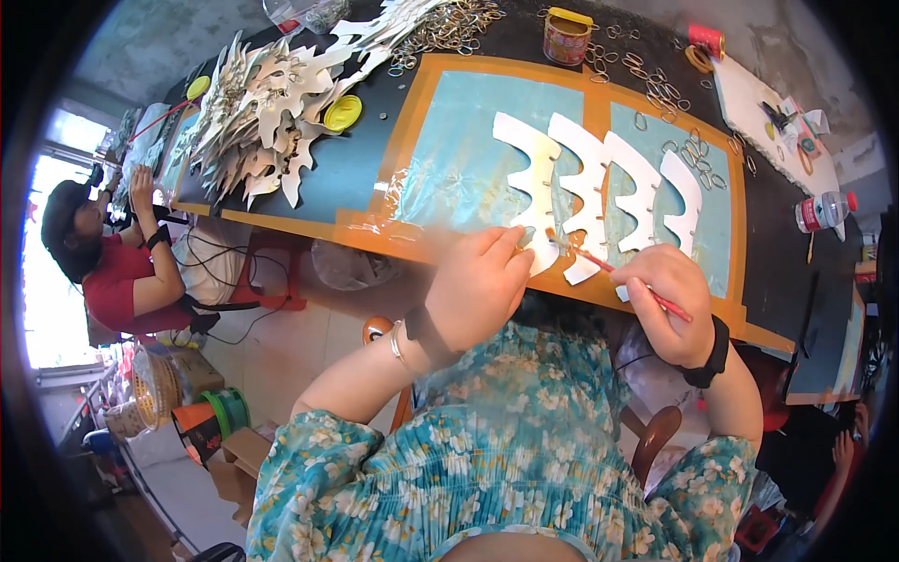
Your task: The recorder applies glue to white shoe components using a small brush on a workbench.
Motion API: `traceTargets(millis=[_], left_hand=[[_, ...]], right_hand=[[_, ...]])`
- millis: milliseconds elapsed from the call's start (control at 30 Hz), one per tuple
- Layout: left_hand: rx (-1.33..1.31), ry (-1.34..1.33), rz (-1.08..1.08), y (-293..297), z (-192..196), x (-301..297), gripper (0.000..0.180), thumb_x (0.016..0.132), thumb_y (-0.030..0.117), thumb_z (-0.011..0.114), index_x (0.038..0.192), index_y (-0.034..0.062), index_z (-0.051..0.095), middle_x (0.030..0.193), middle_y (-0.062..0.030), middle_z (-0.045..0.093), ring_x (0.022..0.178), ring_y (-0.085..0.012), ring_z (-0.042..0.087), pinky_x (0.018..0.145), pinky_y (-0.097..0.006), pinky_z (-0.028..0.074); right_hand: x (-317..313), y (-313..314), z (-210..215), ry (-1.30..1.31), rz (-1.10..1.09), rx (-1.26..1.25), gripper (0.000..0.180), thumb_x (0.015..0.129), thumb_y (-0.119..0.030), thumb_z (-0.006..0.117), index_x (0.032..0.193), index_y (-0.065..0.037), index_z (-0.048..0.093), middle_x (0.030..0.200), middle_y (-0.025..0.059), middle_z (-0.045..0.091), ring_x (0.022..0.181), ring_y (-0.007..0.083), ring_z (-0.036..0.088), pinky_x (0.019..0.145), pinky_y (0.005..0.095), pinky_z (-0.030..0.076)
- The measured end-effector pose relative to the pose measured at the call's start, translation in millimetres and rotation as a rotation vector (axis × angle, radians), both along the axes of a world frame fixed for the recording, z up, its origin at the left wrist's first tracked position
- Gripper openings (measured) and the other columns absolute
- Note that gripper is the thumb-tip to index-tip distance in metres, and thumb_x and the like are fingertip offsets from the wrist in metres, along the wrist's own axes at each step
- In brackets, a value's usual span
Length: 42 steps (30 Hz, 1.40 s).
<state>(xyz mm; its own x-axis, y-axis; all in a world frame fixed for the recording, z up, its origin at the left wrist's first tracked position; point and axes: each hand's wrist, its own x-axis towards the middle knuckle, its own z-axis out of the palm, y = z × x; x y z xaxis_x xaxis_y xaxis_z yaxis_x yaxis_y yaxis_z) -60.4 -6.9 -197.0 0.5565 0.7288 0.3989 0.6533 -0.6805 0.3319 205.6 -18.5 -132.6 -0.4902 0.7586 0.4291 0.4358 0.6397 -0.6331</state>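
My right hand [667, 302] is closed round a thin red-handled brush [597, 260]. The brush tip rests by the lower part of the leftmost white scalloped cut-out [534, 173]. My left hand [479, 286] pinches that cut-out's lower left edge between thumb and fingers. To its right lie more white cut-outs of the same kind, a second [579, 159], a third [629, 183] and a fourth [682, 192], side by side. They rest on a blue-green sheet [449, 140] bordered with brown tape. Small metal bits show along some of their scalloped edges.
A heap of pale cut-outs [262, 117] and a yellow lid [343, 113] lie at the left. Behind stand an open tin [567, 37] and scattered metal rings [655, 84]. A bottle [824, 212] is at the right. A co-worker in red [126, 281] sits at far left.
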Motion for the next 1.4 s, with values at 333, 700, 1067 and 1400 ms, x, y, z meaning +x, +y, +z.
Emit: traceTargets(millis=[333, 700, 1067, 1400], left_hand=[[-0.015, -0.006, -0.006, 0, -1, 0, 0.028, 0.081, 0.007, 0.072, 0.108, 0.0020, 0.066, 0.122, -0.0195, 0.063, 0.112, -0.0360, 0.061, 0.094, -0.044, 0.050], [-0.055, -0.053, 0.019, -6, 0, -8, 0.031, 0.081, 0.008, 0.071, 0.111, 0.0032, 0.065, 0.126, -0.0185, 0.061, 0.114, -0.0364, 0.058, 0.096, -0.046, 0.048], [-0.040, -0.208, 0.006, -2, -17, -5, 0.032, 0.078, 0.009, 0.072, 0.109, 0.0035, 0.065, 0.125, -0.0183, 0.059, 0.112, -0.0372, 0.058, 0.095, -0.047, 0.047], [-0.061, -0.236, -0.017, 1, -14, -7, 0.031, 0.078, 0.009, 0.073, 0.107, 0.0019, 0.065, 0.122, -0.0185, 0.060, 0.110, -0.0369, 0.058, 0.093, -0.047, 0.048]], right_hand=[[-5, 6, 5, 0.013, -0.040, 0.001, 0.009, 0.090, -0.002, 0.062, 0.094, 0.000, 0.070, 0.083, 0.0129, 0.067, 0.079, 0.0302, 0.063, 0.073, 0.0371, 0.049], [20, 94, 97, 0.198, -0.288, -0.057, 0.025, 0.104, -0.020, 0.054, 0.104, 0.001, 0.068, 0.095, 0.0038, 0.069, 0.088, 0.0102, 0.061, 0.079, 0.0239, 0.047], [-2, 272, 40, 0.124, -0.435, -0.011, 0.030, 0.102, -0.031, 0.058, 0.099, -0.002, 0.066, 0.079, 0.0061, 0.071, 0.074, 0.0138, 0.065, 0.070, 0.0290, 0.050], [-18, 298, 44, -0.116, -0.566, 0.010, 0.038, 0.101, -0.039, 0.057, 0.090, -0.003, 0.065, 0.074, 0.0079, 0.070, 0.073, 0.0225, 0.069, 0.072, 0.0360, 0.051]])
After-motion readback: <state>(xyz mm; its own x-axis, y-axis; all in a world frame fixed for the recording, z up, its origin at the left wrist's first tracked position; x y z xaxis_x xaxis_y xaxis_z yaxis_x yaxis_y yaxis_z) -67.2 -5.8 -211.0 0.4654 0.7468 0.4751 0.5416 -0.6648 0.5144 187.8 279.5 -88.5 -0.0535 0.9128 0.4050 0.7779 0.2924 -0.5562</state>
